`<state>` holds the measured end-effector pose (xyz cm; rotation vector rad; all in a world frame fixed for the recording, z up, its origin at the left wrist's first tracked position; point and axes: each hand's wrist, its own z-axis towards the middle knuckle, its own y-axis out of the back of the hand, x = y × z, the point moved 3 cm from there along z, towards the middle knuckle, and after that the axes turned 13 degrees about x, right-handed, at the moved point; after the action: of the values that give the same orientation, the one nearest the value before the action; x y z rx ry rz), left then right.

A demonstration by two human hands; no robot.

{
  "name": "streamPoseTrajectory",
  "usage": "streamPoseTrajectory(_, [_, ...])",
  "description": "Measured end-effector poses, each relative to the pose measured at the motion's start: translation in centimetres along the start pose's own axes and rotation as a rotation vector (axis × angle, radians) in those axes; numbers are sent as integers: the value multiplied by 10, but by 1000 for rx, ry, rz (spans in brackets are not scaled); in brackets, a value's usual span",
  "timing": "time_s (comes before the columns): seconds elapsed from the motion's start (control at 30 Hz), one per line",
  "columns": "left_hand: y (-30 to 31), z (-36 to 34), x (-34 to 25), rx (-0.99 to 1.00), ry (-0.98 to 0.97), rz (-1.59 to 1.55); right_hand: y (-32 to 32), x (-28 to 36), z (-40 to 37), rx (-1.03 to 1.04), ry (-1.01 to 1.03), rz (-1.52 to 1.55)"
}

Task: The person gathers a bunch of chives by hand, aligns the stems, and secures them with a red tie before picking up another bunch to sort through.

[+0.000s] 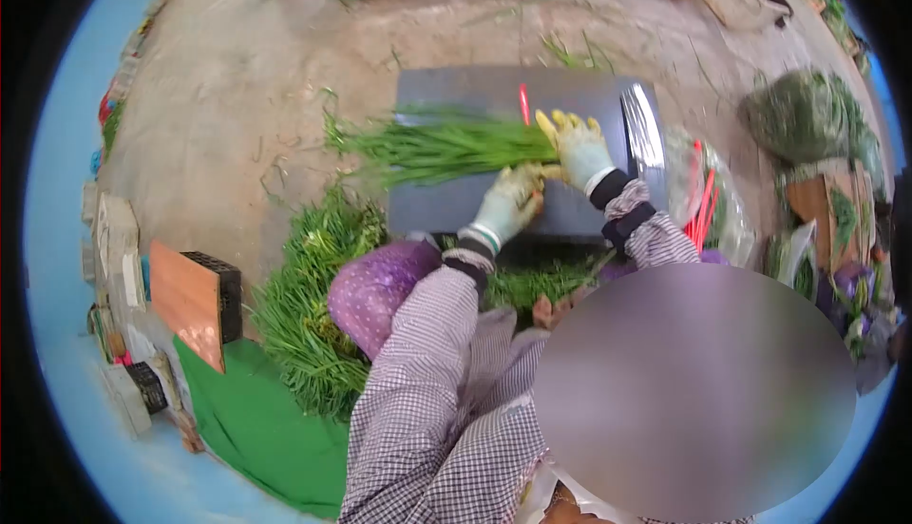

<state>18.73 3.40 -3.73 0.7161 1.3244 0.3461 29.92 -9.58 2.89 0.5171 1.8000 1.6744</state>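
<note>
A bundle of long green stalks (pixel 446 149) lies across a dark grey board (pixel 427 208), its loose ends over the board's left edge. My left hand (pixel 513 199), gloved, has its fingers curled at the lower right end of the bundle; what they hold is hidden. My right hand (pixel 578 147), also gloved, is at the bundle's right end with fingers spread, close beside my left hand. A red strip (pixel 524 104) lies on the board above the bundle. Near the board's right edge is a shiny clear wrap (pixel 644 130).
A large heap of greens (pixel 318 310) is left of my knee. Red strips (pixel 705 210) on plastic lie right of the board. An orange-brown panel (pixel 187 301) leans on a black crate (pixel 226 296). Bagged greens (pixel 800 115) stand at the right.
</note>
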Motion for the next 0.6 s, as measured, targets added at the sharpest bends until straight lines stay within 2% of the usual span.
streamPoseTrajectory(0.07, [3,0,0,94,-15,82,20,3,-31,-30,55,306])
streamPoseTrajectory(0.13, [-9,-2,11,-17,-63,89,-1,22,-76,256,165,455])
streamPoseTrajectory(0.17, [-12,-2,14,10,-76,200,-11,39,-103,396,283,371])
streamPoseTrajectory(0.2, [-14,-1,14,0,-71,214,-28,53,-127,688,339,409])
streamPoseTrajectory(0.23, [-15,-2,13,-9,-64,227,-46,64,-146,1001,253,371])
streamPoseTrajectory(0.27, [-14,-2,11,-20,-56,244,-90,74,-163,1196,258,271])
streamPoseTrajectory(0.3, [-14,-3,10,-23,-56,245,-155,85,-185,1205,241,207])
streamPoseTrajectory(0.4, [-11,-2,8,-30,-50,251,-234,121,-219,1208,142,231])
streamPoseTrajectory(0.43, [-10,-3,7,-14,-43,260,-217,136,-221,1301,45,156])
streamPoseTrajectory(0.5, [-13,0,9,-1,-43,278,-203,152,-239,1243,114,10])
streamPoseTrajectory(0.6, [-11,3,9,0,-37,275,-191,161,-223,1285,143,131])
